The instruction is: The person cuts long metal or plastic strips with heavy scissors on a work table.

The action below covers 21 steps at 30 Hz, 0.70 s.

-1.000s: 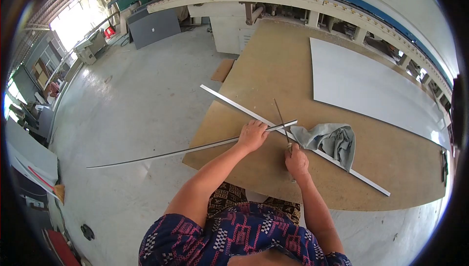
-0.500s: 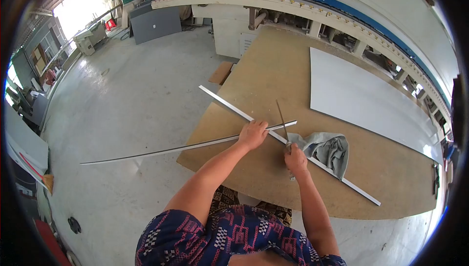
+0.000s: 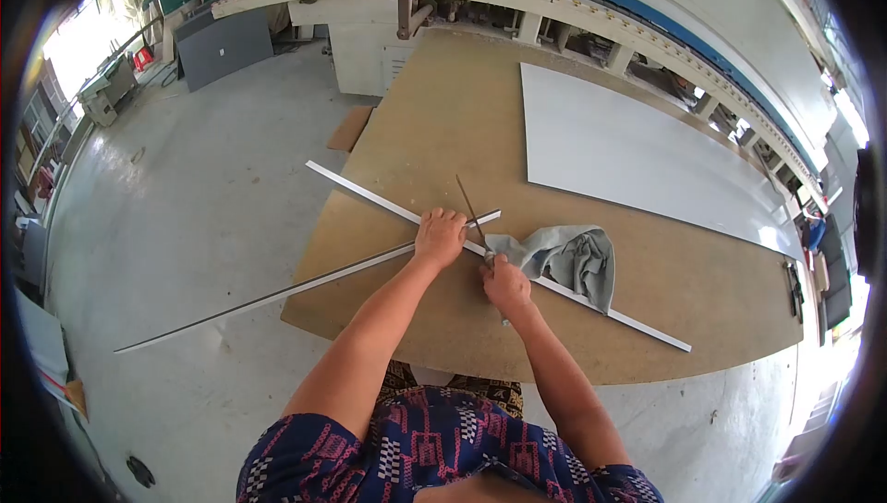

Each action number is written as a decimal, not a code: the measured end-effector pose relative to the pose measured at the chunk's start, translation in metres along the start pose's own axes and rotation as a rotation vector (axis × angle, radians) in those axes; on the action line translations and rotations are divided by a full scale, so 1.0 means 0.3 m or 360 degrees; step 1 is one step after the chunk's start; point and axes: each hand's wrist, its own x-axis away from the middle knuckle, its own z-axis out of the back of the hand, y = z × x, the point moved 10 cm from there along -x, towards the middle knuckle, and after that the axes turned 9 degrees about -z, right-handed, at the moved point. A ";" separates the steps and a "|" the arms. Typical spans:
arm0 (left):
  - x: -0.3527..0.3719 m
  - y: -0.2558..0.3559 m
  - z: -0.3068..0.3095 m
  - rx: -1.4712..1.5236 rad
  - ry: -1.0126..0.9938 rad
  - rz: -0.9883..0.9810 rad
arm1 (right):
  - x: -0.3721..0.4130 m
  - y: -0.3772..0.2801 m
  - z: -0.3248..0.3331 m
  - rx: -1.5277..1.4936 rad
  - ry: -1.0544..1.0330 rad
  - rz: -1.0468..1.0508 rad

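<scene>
1. Your left hand was curled closed over a long, thin white strip with a dark line along it; whether your thumb pinched it from beneath, I could not tell.
2. Your right hand was wrapped in a fist around the handle of a slender, dark, narrow-bladed tool, its blade pointing away from you and crossing the strip near its short right-hand end.
3. Judging by that pose, good work called for a firm left press close beside the blade, fingers clear of its edge, and light, straight, even strokes. The long free length seemed likely to make the strip twist or lift.
4. That strip ran from the tabletop out past the left edge, slim and faintly bowed; metal or plastic, I could not tell.
5. A straight, flat white bar lay diagonally on the table, crossing the strip near your left hand.
6. Just right of your fist, a soft, crumpled grey-green cloth lay in deep folds against the bar.
7. All this rested on a broad, smooth, dull brown tabletop.
8. Farther off lay a flat, glossy, pale grey panel with a dark edge.
</scene>
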 end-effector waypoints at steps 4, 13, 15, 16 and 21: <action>0.000 -0.009 -0.018 -0.0065 -0.0019 0.0003 | -0.007 -0.022 -0.008 0.0001 0.0048 0.0038; -0.010 -0.026 -0.020 0.0021 -0.0063 0.0067 | 0.119 0.040 0.074 0.0201 -0.0067 0.0090; -0.019 -0.028 -0.014 0.0001 -0.0087 0.0066 | 0.152 0.062 0.089 0.0240 -0.0095 0.0039; -0.008 -0.025 -0.021 -0.0004 -0.0119 0.0064 | 0.166 0.074 0.086 0.0248 -0.0095 0.0016; -0.008 -0.023 -0.019 -0.0007 -0.0043 0.0028 | 0.025 0.009 0.036 0.0227 -0.0002 0.0142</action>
